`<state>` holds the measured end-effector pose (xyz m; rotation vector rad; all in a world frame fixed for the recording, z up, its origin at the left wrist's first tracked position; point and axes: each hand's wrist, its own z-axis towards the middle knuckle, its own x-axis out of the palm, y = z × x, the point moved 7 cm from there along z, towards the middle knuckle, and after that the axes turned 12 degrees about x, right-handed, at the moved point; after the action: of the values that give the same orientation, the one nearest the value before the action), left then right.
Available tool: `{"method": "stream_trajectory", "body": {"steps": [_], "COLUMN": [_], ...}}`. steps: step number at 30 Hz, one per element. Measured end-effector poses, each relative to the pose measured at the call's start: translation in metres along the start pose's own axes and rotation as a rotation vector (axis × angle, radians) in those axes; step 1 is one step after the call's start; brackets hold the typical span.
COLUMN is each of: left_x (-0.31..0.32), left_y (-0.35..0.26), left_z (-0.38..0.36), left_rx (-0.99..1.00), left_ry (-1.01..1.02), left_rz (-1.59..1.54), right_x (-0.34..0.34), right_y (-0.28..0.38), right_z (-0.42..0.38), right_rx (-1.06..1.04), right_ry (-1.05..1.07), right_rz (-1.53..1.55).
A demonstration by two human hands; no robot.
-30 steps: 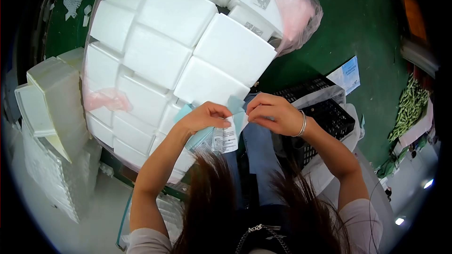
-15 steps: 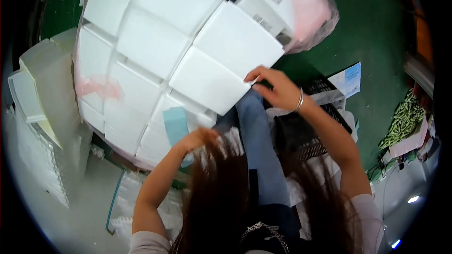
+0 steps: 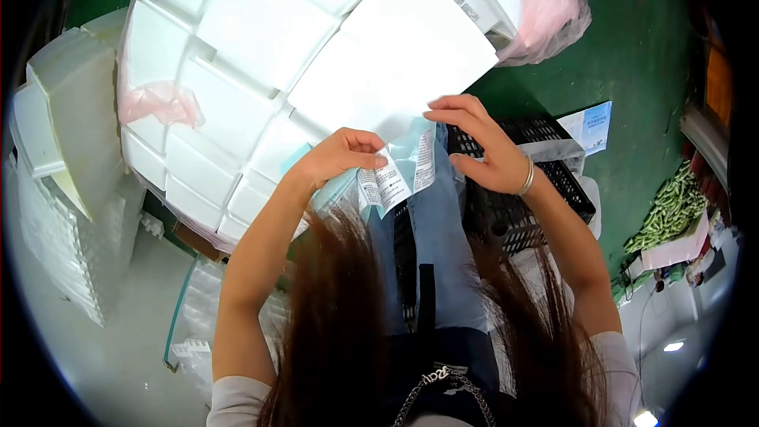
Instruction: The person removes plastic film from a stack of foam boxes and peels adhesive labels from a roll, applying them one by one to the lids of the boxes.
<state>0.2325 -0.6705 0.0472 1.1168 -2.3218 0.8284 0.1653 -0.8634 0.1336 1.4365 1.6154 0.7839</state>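
Note:
My left hand (image 3: 336, 160) pinches a strip of labels (image 3: 383, 187), white stickers with small dark print on pale blue backing. The strip bends across above my lap, its right end rising toward my other hand. My right hand (image 3: 489, 150) has its fingers stretched and thumb apart, with the index and middle fingertips close over the strip's upper right corner. Just beyond both hands lies a white foam box (image 3: 395, 47) with a smooth, bare top.
Several more white foam boxes (image 3: 265, 24) are packed together, with pink plastic film (image 3: 549, 12) at the edges. Black crates (image 3: 545, 205) stand by my right leg. A blue-and-white printed sheet (image 3: 593, 126) and green pods (image 3: 668, 213) are further right. Foam panels (image 3: 75, 111) lean at left.
My left hand has risen with the label strip, which now spreads between my hands. My right hand has moved off the foam box's corner, and the view has shifted slightly.

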Motion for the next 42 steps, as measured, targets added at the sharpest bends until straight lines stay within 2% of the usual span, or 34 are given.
{"method": "stream_trajectory", "body": {"steps": [2, 5, 6, 7, 9, 11, 13, 15, 17, 18, 19, 21, 22, 23, 25, 26, 27, 29, 31, 32, 33, 34, 36, 37, 39, 40, 41, 42], "left_x": [-0.001, -0.006, -0.011, -0.017, -0.037, -0.047, -0.067, -0.088, -0.079, -0.082, -0.083, -0.083, -0.081, -0.080, -0.079, -0.080, -0.083, -0.089, -0.081, -0.085, -0.076, -0.059, -0.039, -0.028, -0.008, -0.007, -0.009, -0.013], "left_y": [0.000, 0.002, 0.005, 0.012, 0.035, 0.053, 0.077, 0.128, 0.141, 0.158, 0.170, 0.178, 0.176, 0.174, 0.169, 0.170, 0.177, 0.182, 0.175, 0.184, 0.178, 0.146, 0.072, 0.034, -0.033, -0.057, -0.064, -0.067], "left_z": [0.000, -0.002, -0.003, -0.004, -0.006, -0.013, -0.021, -0.033, -0.053, -0.060, -0.063, -0.065, -0.063, -0.061, -0.054, -0.051, -0.051, -0.052, -0.049, -0.049, -0.047, -0.040, -0.010, 0.002, 0.033, 0.049, 0.066, 0.082], "left_rx": [-0.004, -0.012, -0.021, -0.020, -0.082, -0.092, -0.071, -0.162, -0.190, -0.214, -0.235, -0.178, -0.124, -0.071, 0.032, 0.030, -0.040, -0.108, 0.008, -0.136, -0.278, -0.224, 0.066, 0.188, 0.299, 0.400, 0.400, 0.302], "left_ry": [-0.002, -0.035, -0.070, -0.069, -0.130, -0.125, -0.119, -0.015, 0.066, 0.063, 0.058, 0.071, 0.087, 0.106, 0.149, 0.154, 0.118, 0.082, 0.206, 0.107, 0.010, -0.070, -0.107, -0.171, -0.203, -0.249, -0.249, -0.261], "left_rz": [0.013, 0.039, 0.050, 0.048, -0.051, -0.003, 0.355, 0.319, 0.241, 0.290, 0.340, 0.379, 0.413, 0.448, 0.508, 0.506, 0.500, 0.497, 0.457, 0.318, 0.179, 0.353, 0.800, 1.039, 1.087, 1.290, 1.290, 1.463], "right_x": [0.004, 0.003, -0.001, 0.003, 0.002, 0.005, -0.007, -0.030, -0.044, -0.051, -0.053, -0.050, -0.051, -0.048, -0.056, -0.055, -0.053, -0.061, -0.063, -0.063, -0.059, -0.050, -0.030, -0.024, -0.013, -0.009, -0.007, -0.006], "right_y": [0.005, -0.010, -0.007, -0.005, 0.005, 0.014, 0.009, -0.012, -0.047, -0.052, -0.061, -0.117, -0.134, -0.142, -0.136, -0.130, -0.132, -0.131, -0.127, -0.124, -0.120, -0.107, -0.090, -0.087, -0.079, -0.081, -0.083, -0.090], "right_z": [0.012, 0.013, 0.003, -0.012, -0.048, -0.072, -0.069, -0.047, -0.001, 0.026, 0.053, 0.105, 0.123, 0.129, 0.128, 0.125, 0.122, 0.112, 0.106, 0.102, 0.095, 0.088, 0.074, 0.068, 0.059, 0.058, 0.059, 0.060], "right_rx": [-0.076, -0.063, -0.064, -0.064, -0.136, -0.098, -0.036, 0.057, 0.288, 0.331, 0.281, 0.240, 0.378, 0.375, 0.461, 0.417, 0.423, 0.468, 0.466, 0.467, 0.466, 0.314, 0.067, 0.066, 0.022, 0.054, 0.054, 0.085], "right_ry": [0.073, 0.187, 0.060, 0.061, -0.118, -0.092, -0.081, -0.130, -0.030, -0.055, -0.103, -0.187, -0.243, -0.252, -0.530, -0.637, -0.636, -0.789, -0.750, -0.711, -0.712, -0.736, -0.750, -0.750, -0.775, -0.752, -0.753, -0.756], "right_rz": [-0.009, 0.054, 0.017, 0.016, -0.219, -0.234, -0.246, -0.058, 0.035, -0.087, -0.110, -0.114, -0.140, -0.139, -0.374, -0.451, -0.452, -0.443, -0.442, -0.440, -0.443, -0.532, -0.650, -0.651, -0.613, -0.597, -0.596, -0.560]}}
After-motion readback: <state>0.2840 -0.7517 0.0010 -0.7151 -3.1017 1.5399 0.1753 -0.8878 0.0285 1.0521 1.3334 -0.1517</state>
